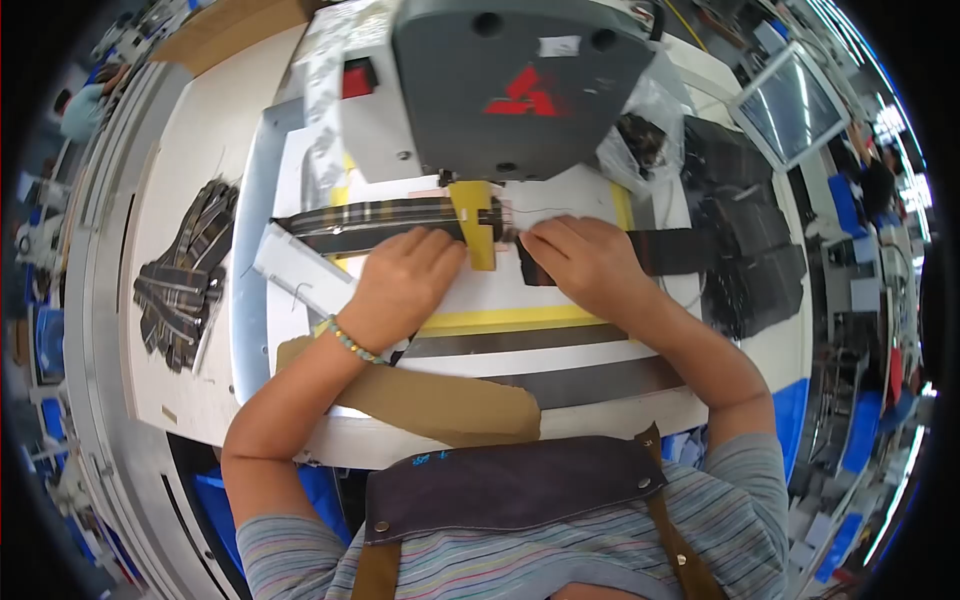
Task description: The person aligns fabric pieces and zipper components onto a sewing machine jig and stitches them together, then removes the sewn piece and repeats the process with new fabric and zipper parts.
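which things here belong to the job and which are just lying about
Likely in the job:
plaid strip at the left hand
black strip at the right hand
grey machine head
yellow plate

Likely lying about:
plaid bundle
dark stack
brown sheet

Pale worktable (175, 405); grey metal rail (100, 300); blue bins (795, 425); bright strip lights (905, 490)

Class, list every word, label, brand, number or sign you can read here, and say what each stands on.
Readable words or numbers: none.
Sign: a red emblem of angular shapes, without legible lettering, on the dark grey machine housing.
Too small or blurred: the small white label on that housing.
Too small or blurred: the blue marks on the dark purple fabric apron bib.
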The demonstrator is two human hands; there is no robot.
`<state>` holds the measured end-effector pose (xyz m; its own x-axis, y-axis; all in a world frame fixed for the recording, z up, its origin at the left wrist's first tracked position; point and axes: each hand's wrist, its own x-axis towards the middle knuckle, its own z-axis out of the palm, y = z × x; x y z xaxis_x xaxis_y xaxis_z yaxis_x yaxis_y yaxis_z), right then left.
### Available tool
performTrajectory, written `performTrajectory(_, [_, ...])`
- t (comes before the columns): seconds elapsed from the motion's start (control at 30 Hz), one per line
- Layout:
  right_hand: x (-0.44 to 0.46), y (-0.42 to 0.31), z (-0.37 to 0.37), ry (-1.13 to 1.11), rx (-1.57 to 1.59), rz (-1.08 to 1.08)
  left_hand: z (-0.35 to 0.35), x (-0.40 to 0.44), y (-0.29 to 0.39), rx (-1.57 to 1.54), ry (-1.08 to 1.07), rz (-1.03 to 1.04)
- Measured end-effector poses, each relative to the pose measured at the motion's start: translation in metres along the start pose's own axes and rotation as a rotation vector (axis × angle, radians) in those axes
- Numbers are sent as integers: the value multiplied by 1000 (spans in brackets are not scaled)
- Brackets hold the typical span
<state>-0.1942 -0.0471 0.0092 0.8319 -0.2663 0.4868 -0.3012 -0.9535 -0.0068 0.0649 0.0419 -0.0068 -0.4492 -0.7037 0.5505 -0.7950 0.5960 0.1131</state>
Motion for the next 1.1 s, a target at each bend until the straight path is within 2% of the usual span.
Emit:
performTrajectory(0.13, [17,21,9,68,-140,-125,2,3,-6,36,86,-75])
performTrajectory(0.2, [25,22,23,103,-80,-178,4,5,-4,51,110,-91])
performTrajectory(0.27, [25,22,38,56,-76,-241,4,7,-2,37,85,-83])
performTrajectory(0.57, [18,23,47,21,-78,-223,6,5,3,43,-157,-71])
performTrajectory(0.67, [19,22,52,115,-183,-265,6,5,3,65,-232,-73])
performTrajectory(0.87, [16,15,42,-61,-95,-175,6,6,-4,-6,-318,-95])
performTrajectory(0.97, [10,21,31,-89,91,-94,4,9,-14,-64,-346,-67])
performTrajectory(1.07, [7,23,23,-21,143,31,4,9,-14,-58,-335,-51])
performTrajectory(1.1, [4,22,26,-12,129,9,5,9,-13,-48,-326,-50])
